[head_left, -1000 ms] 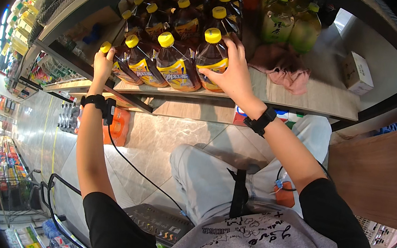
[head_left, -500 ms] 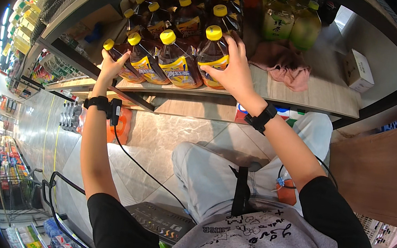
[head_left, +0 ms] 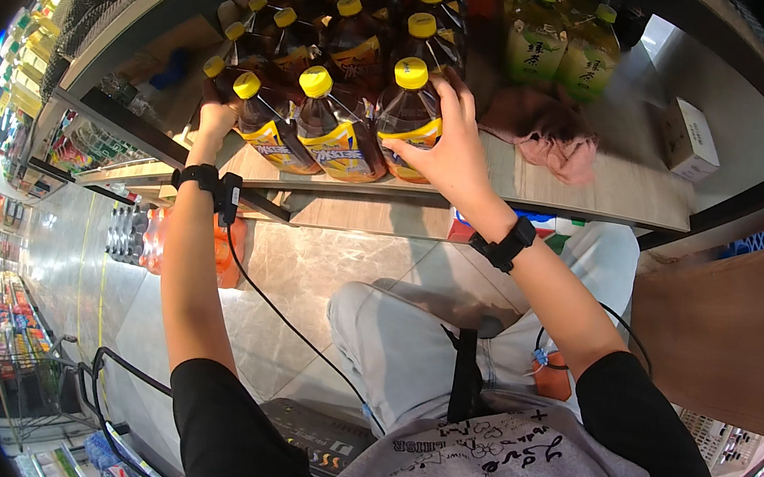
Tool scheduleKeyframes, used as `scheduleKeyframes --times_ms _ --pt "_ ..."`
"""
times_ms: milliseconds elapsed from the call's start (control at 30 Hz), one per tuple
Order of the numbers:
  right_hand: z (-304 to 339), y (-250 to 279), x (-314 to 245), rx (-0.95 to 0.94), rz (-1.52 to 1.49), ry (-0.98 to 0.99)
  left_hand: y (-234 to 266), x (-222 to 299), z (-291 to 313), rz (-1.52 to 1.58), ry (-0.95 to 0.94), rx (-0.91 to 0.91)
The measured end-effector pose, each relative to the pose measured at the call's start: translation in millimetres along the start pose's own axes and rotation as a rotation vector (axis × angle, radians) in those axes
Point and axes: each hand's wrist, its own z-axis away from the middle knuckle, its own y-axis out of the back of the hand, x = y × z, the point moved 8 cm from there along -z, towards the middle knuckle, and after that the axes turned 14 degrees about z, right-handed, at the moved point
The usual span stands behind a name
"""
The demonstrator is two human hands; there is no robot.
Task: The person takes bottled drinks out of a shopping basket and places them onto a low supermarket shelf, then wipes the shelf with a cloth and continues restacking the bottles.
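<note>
Brown-drink bottles with yellow caps stand in several rows on a wooden shelf (head_left: 601, 185). My right hand (head_left: 455, 157) curves round the rightmost front bottle (head_left: 406, 131), its thumb across the yellow label and its fingers at the far side. At the left end, my left hand (head_left: 215, 117) is at a capped bottle (head_left: 214, 69), set deeper than its front neighbours; its fingers are in shadow and partly hidden, but look closed about the bottle. Between my hands stand a middle bottle (head_left: 342, 142) and a slightly tilted bottle (head_left: 270, 132), both near the shelf's front edge.
Right of the rows lie a pink cloth (head_left: 553, 145) and a small white box (head_left: 689, 139), with green-drink bottles (head_left: 535, 42) behind. The shelf's dark frame closes both sides. Below are the tiled floor (head_left: 302, 257), an orange-wrapped pack (head_left: 228, 252) and a cable (head_left: 283, 327) from my left wristband.
My left hand and the leftmost bottle have moved farther back into the shelf. The two front bottles between my hands now sit slightly lower in view. My right hand keeps its hold.
</note>
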Motion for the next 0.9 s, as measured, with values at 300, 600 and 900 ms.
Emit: scheduleKeyframes --times_ms 300,600,900 --pt "1 13 14 -0.034 0.086 -0.029 -37 49 127 0.864 0.056 0.100" --pt "9 3 -1 0.005 -0.023 0.019 -58 51 159 0.256 -0.384 0.020" --pt "5 9 -1 0.011 0.018 0.028 -73 61 138 0.166 -0.471 0.066"
